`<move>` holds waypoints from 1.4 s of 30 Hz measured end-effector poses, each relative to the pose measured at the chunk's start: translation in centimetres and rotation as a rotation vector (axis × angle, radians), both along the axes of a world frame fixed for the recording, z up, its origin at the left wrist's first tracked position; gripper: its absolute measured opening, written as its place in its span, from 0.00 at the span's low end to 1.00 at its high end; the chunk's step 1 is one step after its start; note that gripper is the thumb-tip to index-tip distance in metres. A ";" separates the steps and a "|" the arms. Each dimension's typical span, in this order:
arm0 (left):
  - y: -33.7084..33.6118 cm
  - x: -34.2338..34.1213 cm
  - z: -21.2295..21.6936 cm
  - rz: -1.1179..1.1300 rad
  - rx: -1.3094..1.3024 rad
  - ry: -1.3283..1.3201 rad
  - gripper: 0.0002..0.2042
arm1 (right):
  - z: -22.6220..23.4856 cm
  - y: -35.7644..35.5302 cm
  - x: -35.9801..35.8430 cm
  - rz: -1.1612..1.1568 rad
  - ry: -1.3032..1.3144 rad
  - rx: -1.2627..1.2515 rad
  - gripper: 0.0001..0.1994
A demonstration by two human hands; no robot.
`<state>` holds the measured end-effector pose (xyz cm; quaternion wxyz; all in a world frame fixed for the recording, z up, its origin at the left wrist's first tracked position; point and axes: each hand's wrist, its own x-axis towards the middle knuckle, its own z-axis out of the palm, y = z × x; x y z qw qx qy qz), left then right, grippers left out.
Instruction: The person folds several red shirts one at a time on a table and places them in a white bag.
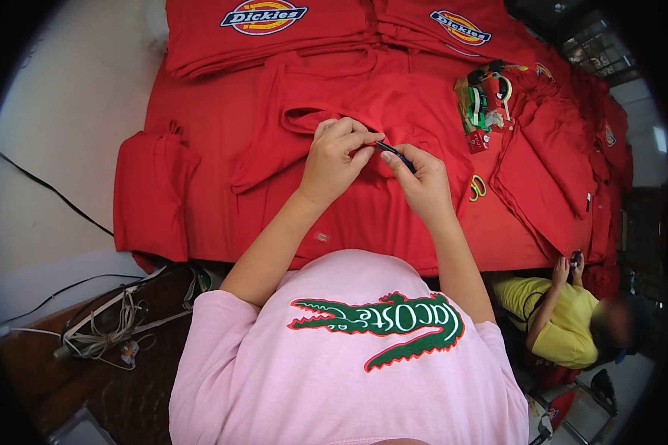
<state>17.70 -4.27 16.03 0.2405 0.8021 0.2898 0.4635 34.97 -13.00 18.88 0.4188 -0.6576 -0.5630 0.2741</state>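
Pinch grips: left hand (338, 153) on a bit of red garment (360, 200), right hand (427, 182) on a dark tool (399, 156) over that garment.
Probably keeps the cloth steady near the tip, tbh.

Room runs between red bundle (152, 199) and spread garment (371, 208), while scissors (477, 188) obstruct the right side.
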 end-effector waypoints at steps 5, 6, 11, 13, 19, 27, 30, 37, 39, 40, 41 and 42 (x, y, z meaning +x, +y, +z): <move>-0.4 -0.1 0.2 0.013 0.015 -0.014 0.12 | -1.7 -0.1 0.5 -0.015 0.134 0.088 0.09; -0.6 -0.1 0.2 0.021 0.022 -0.030 0.12 | -1.0 -0.1 0.0 0.000 0.180 0.090 0.08; -3.3 -0.9 -0.8 0.171 0.188 -0.072 0.24 | -2.3 1.2 0.0 0.112 0.292 -0.072 0.10; -6.1 -0.4 -2.3 0.337 0.040 -0.190 0.35 | -2.9 2.4 0.4 0.087 0.395 0.036 0.09; -11.8 -6.3 -14.0 0.464 -0.508 0.453 0.48 | -1.6 5.9 3.2 -0.139 0.511 0.188 0.12; -15.6 -9.7 -14.9 0.554 -0.629 0.492 0.23 | -7.0 0.8 0.2 0.392 0.083 0.161 0.25; -16.2 -9.6 -14.7 0.419 -0.484 0.315 0.13 | -6.7 -2.7 -5.4 0.604 0.179 -0.020 0.29; -19.4 -1.9 -1.1 0.361 -0.099 -0.333 0.16 | -1.1 -4.0 -1.9 0.682 -0.036 0.214 0.19; -19.4 1.2 -1.5 0.286 -0.324 -0.604 0.19 | 4.2 -5.2 -1.4 0.584 0.312 0.253 0.16; -18.5 1.8 -3.5 0.192 -0.417 -0.500 0.20 | 7.6 -6.2 -1.3 0.540 0.575 0.131 0.16; -17.3 1.9 -6.2 0.112 -0.507 -0.389 0.21 | 9.9 -6.9 -1.0 0.592 0.742 0.272 0.22; -16.6 2.1 -7.7 0.026 -0.599 -0.278 0.22 | 13.8 -8.5 0.5 0.599 0.698 0.341 0.21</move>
